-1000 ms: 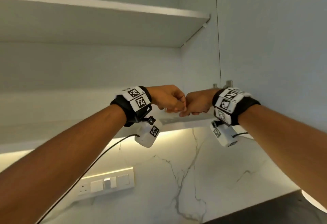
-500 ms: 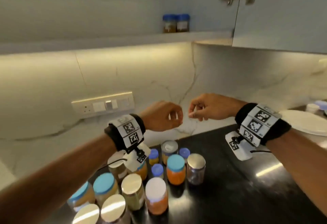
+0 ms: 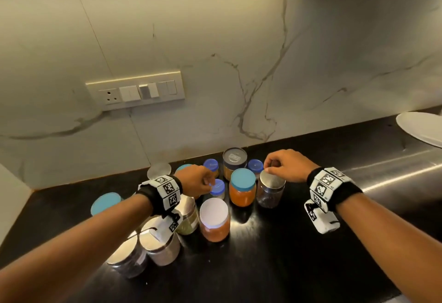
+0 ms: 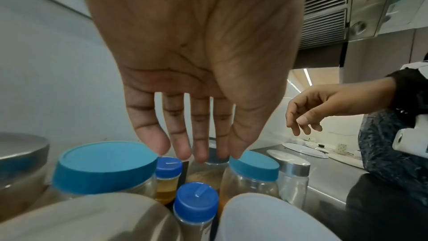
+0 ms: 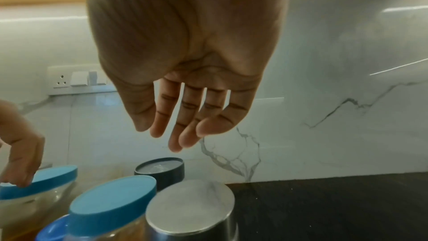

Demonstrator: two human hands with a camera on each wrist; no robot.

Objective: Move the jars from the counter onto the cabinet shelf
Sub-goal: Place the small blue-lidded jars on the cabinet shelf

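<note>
Several jars stand clustered on the black counter (image 3: 275, 254). My left hand (image 3: 209, 186) hangs over a small blue-lidded jar (image 3: 218, 189), fingers straight down and holding nothing. In the left wrist view, my left hand (image 4: 199, 153) points its fingertips at the jar tops between two teal-lidded jars (image 4: 104, 166). My right hand (image 3: 267, 171) hovers just above a clear silver-lidded jar (image 3: 271, 191). In the right wrist view, my right hand (image 5: 171, 138) is relaxed and empty above that silver lid (image 5: 190, 202). The cabinet shelf is out of view.
An orange jar with a teal lid (image 3: 242, 190) and one with a white lid (image 3: 214, 219) stand between my hands. A socket panel (image 3: 136, 92) is on the marble wall. A white plate (image 3: 421, 130) and a steel drainboard (image 3: 394, 171) lie to the right.
My view dropped from the cabinet shelf to the counter. Both hands came down from shelf height, uncurled from fists, and now hang over the jars.
</note>
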